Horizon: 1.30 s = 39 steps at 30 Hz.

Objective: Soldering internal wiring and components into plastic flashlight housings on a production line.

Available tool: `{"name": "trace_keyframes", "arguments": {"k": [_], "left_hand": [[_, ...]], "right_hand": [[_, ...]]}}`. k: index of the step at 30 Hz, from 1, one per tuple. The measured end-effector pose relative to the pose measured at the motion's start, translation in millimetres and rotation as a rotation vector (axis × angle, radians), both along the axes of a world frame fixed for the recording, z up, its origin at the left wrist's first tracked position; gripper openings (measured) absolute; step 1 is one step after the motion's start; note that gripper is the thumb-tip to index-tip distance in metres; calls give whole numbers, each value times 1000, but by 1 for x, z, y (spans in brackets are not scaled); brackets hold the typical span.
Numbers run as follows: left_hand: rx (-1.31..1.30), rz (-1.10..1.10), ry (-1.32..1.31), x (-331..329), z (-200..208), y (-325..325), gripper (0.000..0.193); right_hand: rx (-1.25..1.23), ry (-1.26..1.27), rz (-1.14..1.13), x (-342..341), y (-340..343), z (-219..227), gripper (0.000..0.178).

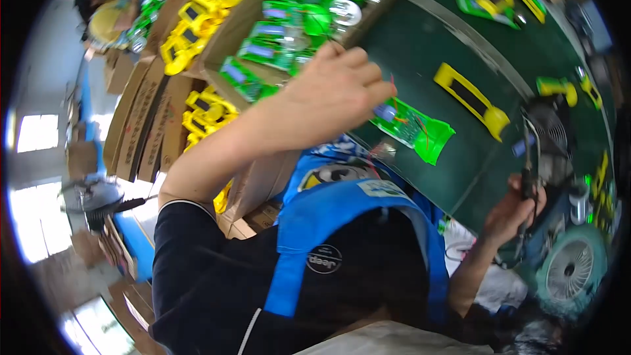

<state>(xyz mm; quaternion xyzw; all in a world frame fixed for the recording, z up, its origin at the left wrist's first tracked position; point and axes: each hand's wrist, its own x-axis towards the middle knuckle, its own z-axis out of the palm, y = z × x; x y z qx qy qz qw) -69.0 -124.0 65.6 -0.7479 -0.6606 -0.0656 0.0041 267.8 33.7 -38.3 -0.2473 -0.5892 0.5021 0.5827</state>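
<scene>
My left hand [342, 89] reaches across the middle with its fingers closed, over one end of a green plastic casing [434, 141]. The casing bears a small circuit board, a blue cylinder and red wires. A thin red wire shows beside the fingertips; what they pinch is hidden. At the right, my right hand [513, 213] grips the dark handle of a soldering iron [527, 181], its metal end pointing away from me. A yellow plastic part [473, 100] with a dark rectangular panel lies on the green table [407, 46], between the casing and the iron.
An open carton [223, 49] of green casings stands beyond my left hand, with yellow frames [207, 10] stacked beside it. More green and yellow parts [490, 6] lie at the far right. A small teal fan [570, 271] stands near my right hand. Another person [112, 23] is at far left.
</scene>
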Motion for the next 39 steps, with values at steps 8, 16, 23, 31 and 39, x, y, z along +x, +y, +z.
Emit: {"name": "trace_keyframes", "arguments": {"k": [8, 16, 23, 31, 39], "left_hand": [[191, 26, 7, 78, -32, 52, 50], [191, 136, -232, 88, -62, 70, 17], [58, 163, -917, 88, -92, 88, 24], [93, -30, -998, 75, -96, 84, 13], [170, -82, -591, 89, -88, 78, 20]], "right_hand": [[-270, 103, 27, 38, -40, -22, 40], [-297, -1, 264, 15, -41, -24, 31], [-335, 122, 312, 18, -64, -2, 33], [-156, -231, 99, -1, -64, 5, 27], [-105, -480, -7, -4, -53, -9, 21]]}}
